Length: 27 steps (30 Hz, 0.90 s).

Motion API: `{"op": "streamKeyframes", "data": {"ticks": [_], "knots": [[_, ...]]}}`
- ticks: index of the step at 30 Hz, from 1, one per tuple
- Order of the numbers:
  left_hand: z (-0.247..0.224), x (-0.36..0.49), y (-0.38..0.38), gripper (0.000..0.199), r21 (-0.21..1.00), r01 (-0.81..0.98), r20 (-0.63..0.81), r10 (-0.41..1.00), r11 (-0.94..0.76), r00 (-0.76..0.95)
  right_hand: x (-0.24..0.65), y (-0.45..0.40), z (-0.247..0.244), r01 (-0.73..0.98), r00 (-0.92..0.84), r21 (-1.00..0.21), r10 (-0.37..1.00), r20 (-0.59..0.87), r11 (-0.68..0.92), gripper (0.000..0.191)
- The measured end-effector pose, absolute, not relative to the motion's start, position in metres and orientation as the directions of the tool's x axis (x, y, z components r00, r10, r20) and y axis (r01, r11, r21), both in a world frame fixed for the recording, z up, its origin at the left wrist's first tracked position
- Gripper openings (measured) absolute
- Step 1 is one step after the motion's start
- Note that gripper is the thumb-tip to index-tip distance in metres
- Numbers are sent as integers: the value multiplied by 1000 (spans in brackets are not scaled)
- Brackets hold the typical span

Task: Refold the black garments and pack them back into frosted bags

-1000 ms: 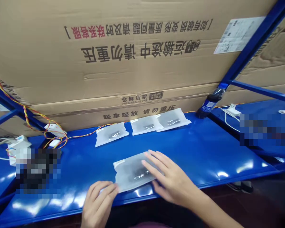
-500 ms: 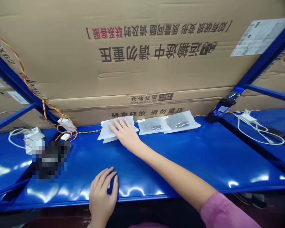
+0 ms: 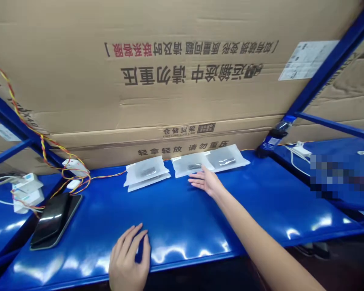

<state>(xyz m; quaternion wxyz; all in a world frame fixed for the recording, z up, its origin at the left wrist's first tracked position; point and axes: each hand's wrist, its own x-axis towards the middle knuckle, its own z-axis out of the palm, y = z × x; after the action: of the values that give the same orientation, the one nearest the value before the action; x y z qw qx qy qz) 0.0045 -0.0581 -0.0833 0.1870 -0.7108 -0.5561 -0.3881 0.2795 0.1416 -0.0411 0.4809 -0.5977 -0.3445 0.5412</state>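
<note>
At the back of the blue metal shelf [image 3: 182,218] lie frosted plastic bags with dark items inside. Two of them form a stack [image 3: 145,173] on the left, and single bags [image 3: 189,165] [image 3: 227,158] lie side by side to its right. My right hand [image 3: 205,182] lies flat and empty, its fingertips at the lower edge of the middle bag. My left hand [image 3: 129,258] rests empty on the shelf's front edge, nearest to nothing but the bare blue surface. The items inside the bags are only dimly visible.
A black smartphone [image 3: 53,220] lies at the left of the shelf. Twisted yellow and red wires [image 3: 42,141] run to white connectors [image 3: 27,192]. Large printed cardboard boxes [image 3: 170,101] stand behind the shelf, with a blue upright [image 3: 321,76] at the right.
My right hand has slid off the left bag stack, rightward to the middle bag. The bag held at the front a second ago now lies stacked at the back left. My left hand stays put.
</note>
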Motion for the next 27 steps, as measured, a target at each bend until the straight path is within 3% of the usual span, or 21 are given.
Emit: {"op": "streamKeyframes", "data": {"ticks": [4,10,13,17,19,22,25,27], "knots": [[-84,6,-59,12,187,932,733,675,-311,78,270,158,-43,-285,299,-918,884,-359,-276,20],[-88,5,-65,19,351,908,643,764,-229,-56,271,137,-22,-374,365,-926,911,-194,-47,12],[-80,0,-64,26,484,849,581,804,-214,-129,293,98,-14,-368,263,-929,953,-147,-42,20],[-47,9,-42,30,658,724,468,865,-206,-179,303,48,-18,-156,-162,-983,984,-68,-94,19],[-25,24,-22,33,692,676,429,897,-252,-104,294,33,-24,-19,-340,-999,940,-27,-36,21],[-1,52,12,37,719,638,247,959,-277,138,275,25,-33,25,-428,-1000,904,-1,11,24],[9,73,35,39,753,616,34,949,-231,315,265,28,-40,18,-336,-998,941,45,54,30],[8,81,42,34,763,609,11,946,-216,323,264,32,-42,12,-214,-998,975,59,64,36]]}}
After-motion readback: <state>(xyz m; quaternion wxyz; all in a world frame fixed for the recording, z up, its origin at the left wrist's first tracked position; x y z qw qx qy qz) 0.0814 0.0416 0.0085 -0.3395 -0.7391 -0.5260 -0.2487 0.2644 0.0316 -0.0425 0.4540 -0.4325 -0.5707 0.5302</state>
